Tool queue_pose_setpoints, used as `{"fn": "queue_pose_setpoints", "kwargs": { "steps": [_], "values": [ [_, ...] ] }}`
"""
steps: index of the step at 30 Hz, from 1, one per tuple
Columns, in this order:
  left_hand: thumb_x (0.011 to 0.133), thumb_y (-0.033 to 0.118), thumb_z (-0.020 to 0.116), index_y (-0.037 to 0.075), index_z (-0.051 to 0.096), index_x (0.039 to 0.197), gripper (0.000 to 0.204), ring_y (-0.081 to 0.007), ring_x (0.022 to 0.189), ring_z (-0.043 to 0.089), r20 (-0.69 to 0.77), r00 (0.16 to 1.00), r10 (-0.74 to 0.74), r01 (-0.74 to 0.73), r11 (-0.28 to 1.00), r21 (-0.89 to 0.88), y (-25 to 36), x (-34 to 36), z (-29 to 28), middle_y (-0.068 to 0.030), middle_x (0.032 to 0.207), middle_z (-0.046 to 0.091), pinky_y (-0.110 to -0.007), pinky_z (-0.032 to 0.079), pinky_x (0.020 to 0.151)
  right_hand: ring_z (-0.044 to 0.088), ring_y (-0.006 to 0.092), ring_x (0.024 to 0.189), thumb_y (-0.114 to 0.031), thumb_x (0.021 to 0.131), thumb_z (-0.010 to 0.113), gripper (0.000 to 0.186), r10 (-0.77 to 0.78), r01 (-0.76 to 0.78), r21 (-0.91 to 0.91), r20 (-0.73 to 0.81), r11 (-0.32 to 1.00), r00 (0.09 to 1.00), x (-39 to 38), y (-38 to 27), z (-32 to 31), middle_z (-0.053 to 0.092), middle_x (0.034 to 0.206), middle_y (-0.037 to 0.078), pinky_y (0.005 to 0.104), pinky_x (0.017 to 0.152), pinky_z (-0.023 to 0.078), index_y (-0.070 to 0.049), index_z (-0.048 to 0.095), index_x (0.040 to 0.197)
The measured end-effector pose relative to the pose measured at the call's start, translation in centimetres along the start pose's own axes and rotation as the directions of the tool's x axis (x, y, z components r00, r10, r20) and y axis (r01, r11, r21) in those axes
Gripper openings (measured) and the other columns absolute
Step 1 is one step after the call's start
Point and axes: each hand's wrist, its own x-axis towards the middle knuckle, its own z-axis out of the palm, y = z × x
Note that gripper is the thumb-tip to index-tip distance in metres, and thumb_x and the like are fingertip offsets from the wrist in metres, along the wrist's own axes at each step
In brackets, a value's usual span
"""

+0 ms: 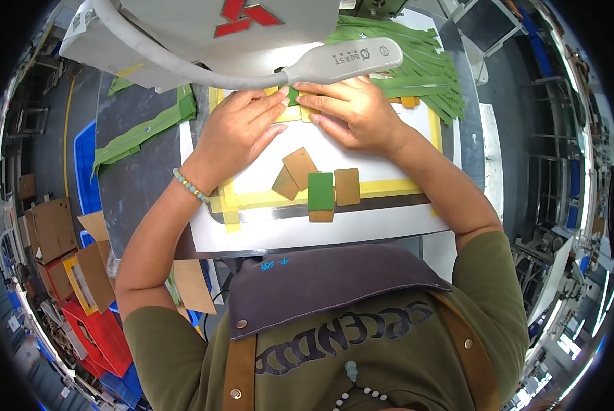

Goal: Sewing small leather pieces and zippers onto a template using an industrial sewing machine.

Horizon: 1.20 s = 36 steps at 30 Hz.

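Note:
Fingertips of my left hand (242,123) and my right hand (355,113) meet at a small green piece (293,96) on the white board (252,164), below the machine's grey head. Both hands have fingers stretched forward, their tips pressing down beside each other. My left thumb stands away from its fingers, and the right fingers are slightly spread. Nearer me lie a green card (320,190) overlapping a tan one, a tan card (346,186) to its right, and two more tan cards (300,168) overlapping at the left. Part of the green piece is hidden under my fingers.
Overhead hangs the grey machine head (279,41) with a pale handle-shaped part (348,60) on a cable. Green zippers (416,68) pile up at the back right; another green zipper strip (146,130) lies left. Yellow tape (382,188) borders the board. Boxes (94,277) stand at the left.

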Motion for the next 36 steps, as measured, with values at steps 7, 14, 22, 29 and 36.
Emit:
{"fn": "queue_pose_setpoints", "kwargs": {
  "steps": [7,14,22,29,36],
  "values": [
    [0.088,0.017,0.083,-0.002,0.076,0.12,0.038,-0.0283,0.107,0.068,0.01,1.0,0.006,-0.006,1.0,-0.026,-0.42,-0.13,-0.05,-0.0069,0.13,0.077,-0.039,0.058,0.092,0.068,0.0259,0.118,-0.02,0.087,0.08,0.03,0.028,-0.032,0.056,0.07,0.998,0.997,-0.25,0.48,0.42,0.075,0.126,0.006,0.0431,0.101,0.054,-0.011,0.081,0.116],
    [0.091,0.02,0.08,0.0,0.075,0.122,0.037,-0.029,0.115,0.066,0.099,0.995,-0.019,0.024,0.999,-0.046,-0.31,-0.14,-0.4,-0.0047,0.14,0.072,-0.04,0.057,0.097,0.066,0.027,0.119,-0.025,0.089,0.08,0.027,0.004,-0.012,0.065,0.123,0.998,0.992,0.13,0.77,0.35,0.074,0.125,0.007,0.045,0.102,0.052,-0.011,0.079,0.112],
    [0.092,0.017,0.078,0.002,0.073,0.126,0.037,-0.0317,0.117,0.065,0.101,0.995,-0.028,0.034,0.998,-0.058,-0.26,-0.23,-0.28,-0.0046,0.143,0.071,-0.043,0.054,0.102,0.064,0.0281,0.121,-0.032,0.093,0.077,0.029,-0.027,0.022,0.045,0.116,0.999,0.993,0.08,0.74,0.52,0.072,0.124,0.007,0.0454,0.104,0.05,-0.008,0.074,0.108],
    [0.092,0.012,0.078,0.003,0.072,0.128,0.038,-0.0344,0.129,0.063,0.08,0.996,0.04,-0.043,0.999,0.032,-0.26,-0.52,-0.46,-0.0068,0.142,0.071,-0.047,0.051,0.107,0.064,0.0277,0.122,-0.036,0.093,0.077,0.031,-0.05,0.048,0.022,0.106,0.999,0.993,0.56,0.36,0.4,0.072,0.124,0.007,0.0441,0.106,0.049,-0.007,0.072,0.103],
    [0.093,0.007,0.076,0.0,0.071,0.126,0.034,-0.0353,0.132,0.064,0.1,0.995,-0.002,0.005,0.999,-0.032,0.02,-0.76,-0.23,-0.0106,0.141,0.071,-0.049,0.051,0.112,0.062,0.0276,0.123,-0.038,0.092,0.078,0.033,-0.04,0.037,0.025,0.116,0.999,0.992,0.34,0.39,0.33,0.071,0.126,0.007,0.0438,0.107,0.048,-0.007,0.071,0.103]
  ]
}}
